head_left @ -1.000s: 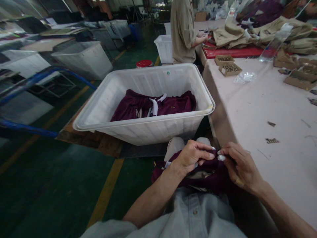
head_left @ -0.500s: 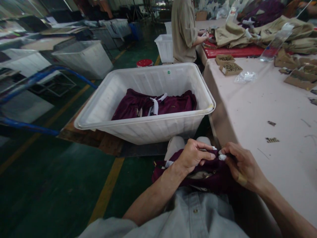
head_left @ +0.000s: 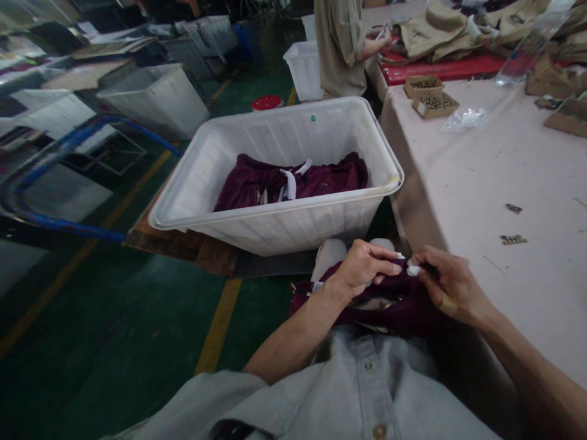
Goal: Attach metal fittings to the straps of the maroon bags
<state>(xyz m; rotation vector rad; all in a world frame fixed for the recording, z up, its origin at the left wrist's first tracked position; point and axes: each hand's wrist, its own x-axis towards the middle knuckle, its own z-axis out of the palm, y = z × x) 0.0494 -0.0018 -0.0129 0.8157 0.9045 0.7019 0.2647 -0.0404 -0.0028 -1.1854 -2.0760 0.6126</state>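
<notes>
Across my lap lies a dark purple garment (head_left: 387, 315) with small metal fittings on it. My left hand (head_left: 367, 267) is closed, its thumb and forefinger pinching the garment's upper edge. Facing it a short way to the right, my right hand (head_left: 452, 282) is also closed in a pinch on the same edge. Bits of white, perhaps tape, show at the fingertips of both hands. What lies right between the fingertips is too small to make out. A tan strip wraps the base of my right thumb.
A white plastic tub (head_left: 275, 214) holding a folded purple garment (head_left: 339, 177) stands ahead on a wooden-decked cart with a blue handle (head_left: 68, 143). On the table (head_left: 468, 183) to the right are boxes of small metal pieces (head_left: 433, 102) and loose metal strips (head_left: 513, 239). A co-worker (head_left: 339, 49) stands beyond.
The view has tipped down slightly, so the tub and table sit a little differently in it. Both my hands keep their pinch on the garment. The co-worker's hands have shifted a little.
</notes>
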